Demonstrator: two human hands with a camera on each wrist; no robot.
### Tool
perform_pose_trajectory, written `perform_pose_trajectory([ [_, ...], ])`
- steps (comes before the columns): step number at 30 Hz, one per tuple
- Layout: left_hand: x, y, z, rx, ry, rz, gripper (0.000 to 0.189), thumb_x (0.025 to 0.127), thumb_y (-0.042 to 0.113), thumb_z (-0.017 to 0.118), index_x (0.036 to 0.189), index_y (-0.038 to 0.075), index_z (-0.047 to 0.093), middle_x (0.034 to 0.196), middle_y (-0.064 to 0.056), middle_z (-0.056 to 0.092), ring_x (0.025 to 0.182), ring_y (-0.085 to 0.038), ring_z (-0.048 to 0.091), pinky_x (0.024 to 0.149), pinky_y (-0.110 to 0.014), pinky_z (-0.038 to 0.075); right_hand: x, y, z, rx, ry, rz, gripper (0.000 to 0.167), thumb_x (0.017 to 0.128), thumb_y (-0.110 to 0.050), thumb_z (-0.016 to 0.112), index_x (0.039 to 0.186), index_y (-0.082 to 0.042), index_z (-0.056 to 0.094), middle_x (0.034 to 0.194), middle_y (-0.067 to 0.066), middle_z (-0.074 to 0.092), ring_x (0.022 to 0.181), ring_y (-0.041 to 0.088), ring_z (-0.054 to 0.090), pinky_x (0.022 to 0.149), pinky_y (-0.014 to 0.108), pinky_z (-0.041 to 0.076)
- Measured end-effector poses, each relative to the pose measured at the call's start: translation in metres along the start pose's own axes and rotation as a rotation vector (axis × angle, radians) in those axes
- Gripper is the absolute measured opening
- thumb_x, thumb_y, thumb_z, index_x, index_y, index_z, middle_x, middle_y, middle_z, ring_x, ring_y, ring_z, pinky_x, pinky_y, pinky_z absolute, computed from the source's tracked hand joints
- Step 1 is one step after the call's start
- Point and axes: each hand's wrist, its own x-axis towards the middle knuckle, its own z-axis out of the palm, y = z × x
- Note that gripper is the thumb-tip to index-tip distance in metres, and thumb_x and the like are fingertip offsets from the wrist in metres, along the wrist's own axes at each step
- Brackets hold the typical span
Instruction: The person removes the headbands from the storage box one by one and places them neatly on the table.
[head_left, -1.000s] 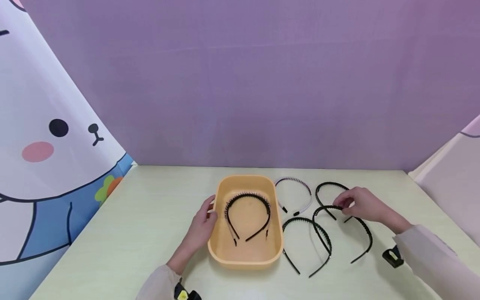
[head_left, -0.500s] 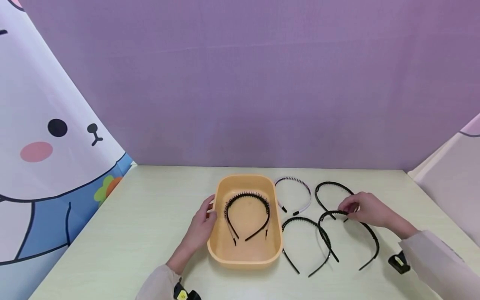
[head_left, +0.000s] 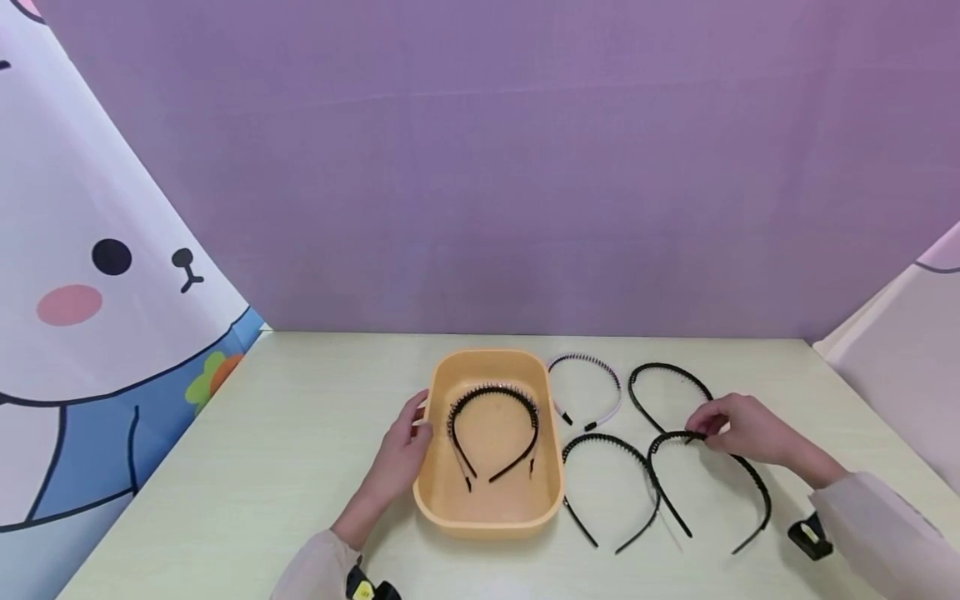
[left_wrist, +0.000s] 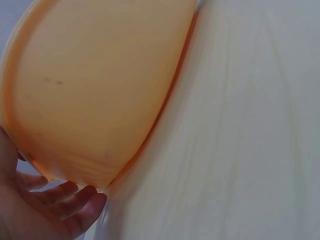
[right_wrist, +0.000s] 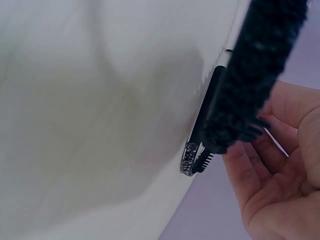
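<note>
In the head view my left hand (head_left: 401, 446) rests against the left side of a light orange plastic basket (head_left: 495, 527). In the left wrist view its fingertips (left_wrist: 92, 202) touch the basket's outer wall. A black headband (head_left: 498, 390) and a thinner one, partly overlapped, lie inside the basket. My right hand (head_left: 738, 429) pinches the top of a black toothed headband (head_left: 761, 483) right of the basket, its ends pointing towards me. In the right wrist view the held headband (right_wrist: 255, 75) looms close and covers part of the fingers.
Just right of the basket lie a black headband (head_left: 592, 437) and, farther back, a pale lilac one (head_left: 585, 358). Another black headband (head_left: 660, 367) lies behind the right hand. A purple backdrop (head_left: 525, 208) stands at the far edge of the pale table (head_left: 300, 400).
My right hand has moved right and towards me with the pinched headband, drawing it away from the headband nearest the basket. My left hand and the basket have stayed put.
</note>
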Motion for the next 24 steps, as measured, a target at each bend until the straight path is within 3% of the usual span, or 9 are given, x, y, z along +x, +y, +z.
perform_pose_trajectory([
  [24, 0.0, 0.0, 0.0, -0.012, -0.005, -0.006, 0.048, 0.099, 0.011, 0.038, 0.146, 0.006, 0.032, 0.134, -0.027, 0.049, 0.108, -0.032, 0.057, 0.087, -0.044, 0.051, -0.015, 0.016, 0.006, 0.016, 0.005, 0.011, 0.026, 0.064, 0.012, 0.07, 0.084, -0.005, 0.07, 0.078, -0.003, 0.067, 0.07, -0.005, 0.053, 0.058, 0.02, 0.046],
])
